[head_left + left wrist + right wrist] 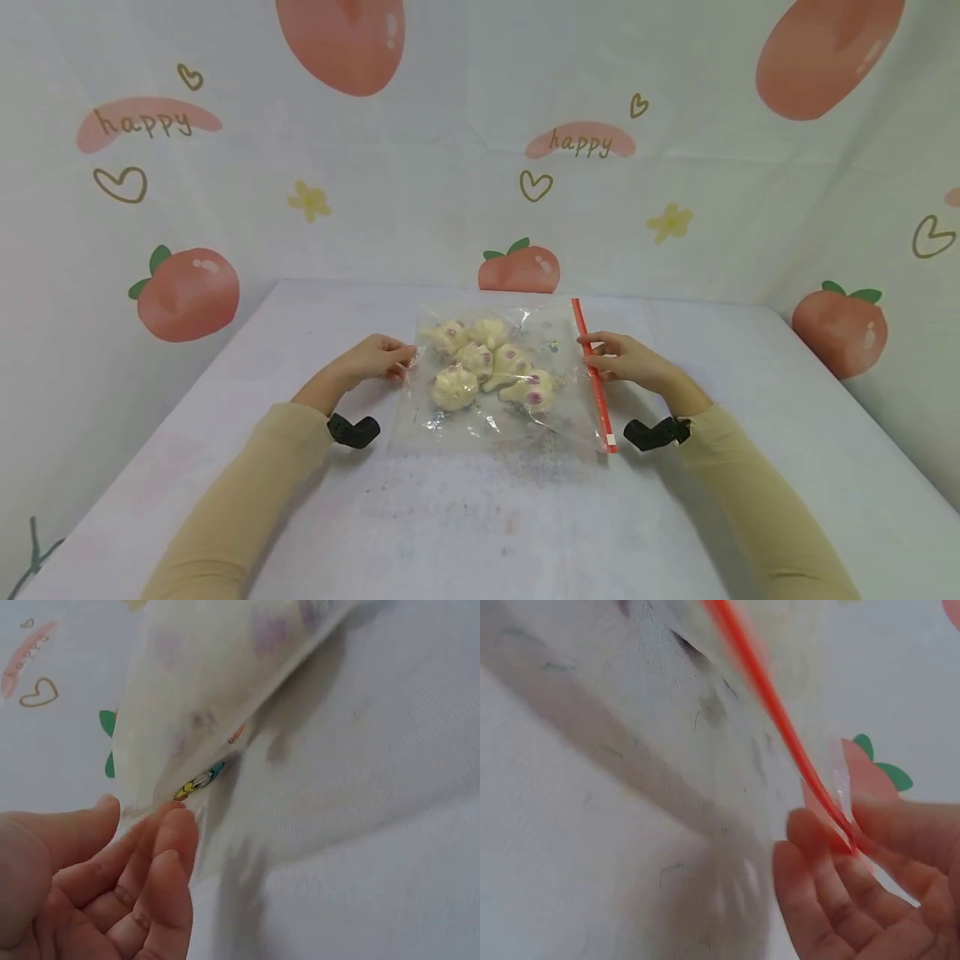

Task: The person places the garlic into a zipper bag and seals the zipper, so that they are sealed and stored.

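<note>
A clear zip bag (480,425) with several garlic bulbs (455,387) inside is stretched between both hands above the table. My left hand (378,357) pinches the bag's left edge between thumb and fingers. At the other side my right hand (626,360) pinches the red zip strip (597,392), which runs along the bag's right edge. In the left wrist view the bag's edge (187,712) rises from the fingertips, with a small coloured print showing on it. The right wrist view has the red strip (780,720) passing between thumb and forefinger.
A pale table (487,533) spreads beneath the bag, with small dark smudges in front of it. Behind stands a white curtain (420,192) printed with peaches, hearts and flowers. Black wrist cameras (354,432) sit at both sleeve cuffs.
</note>
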Motion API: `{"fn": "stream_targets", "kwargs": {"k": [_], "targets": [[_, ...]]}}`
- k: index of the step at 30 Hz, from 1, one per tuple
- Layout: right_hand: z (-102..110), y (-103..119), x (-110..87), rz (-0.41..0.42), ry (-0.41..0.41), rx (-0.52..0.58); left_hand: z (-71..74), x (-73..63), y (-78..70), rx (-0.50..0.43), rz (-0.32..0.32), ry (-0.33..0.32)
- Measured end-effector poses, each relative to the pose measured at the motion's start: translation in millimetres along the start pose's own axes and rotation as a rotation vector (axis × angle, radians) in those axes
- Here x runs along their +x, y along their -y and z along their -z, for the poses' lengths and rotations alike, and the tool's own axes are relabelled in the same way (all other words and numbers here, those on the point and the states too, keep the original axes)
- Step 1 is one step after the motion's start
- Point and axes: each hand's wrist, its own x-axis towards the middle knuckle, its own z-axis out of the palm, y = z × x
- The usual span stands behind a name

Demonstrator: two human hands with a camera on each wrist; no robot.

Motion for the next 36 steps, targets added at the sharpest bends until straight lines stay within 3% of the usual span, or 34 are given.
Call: {"fn": "stream_targets", "kwargs": {"k": [5, 11, 23, 36], "targets": [[-1.9, 3.8, 7.1, -0.042, -0.077, 0.049, -5.2, 2.4, -3.3, 0.005, 0.007, -0.058], [-1.1, 1.1, 6.8, -0.063, -0.081, 0.102, -6.7, 4.1, -0.6, 0.024, 0.017, -0.093], [-0.5, -3.4, 4.1, -0.057, -0.083, 0.160, -8.4, 0.8, -2.1, -0.012, 0.027, -0.099], [-1.4, -2.1, -2.0, -0.071, -0.075, 0.128, -8.6, 1.5, 1.4, -0.042, 0.019, -0.075]]}}
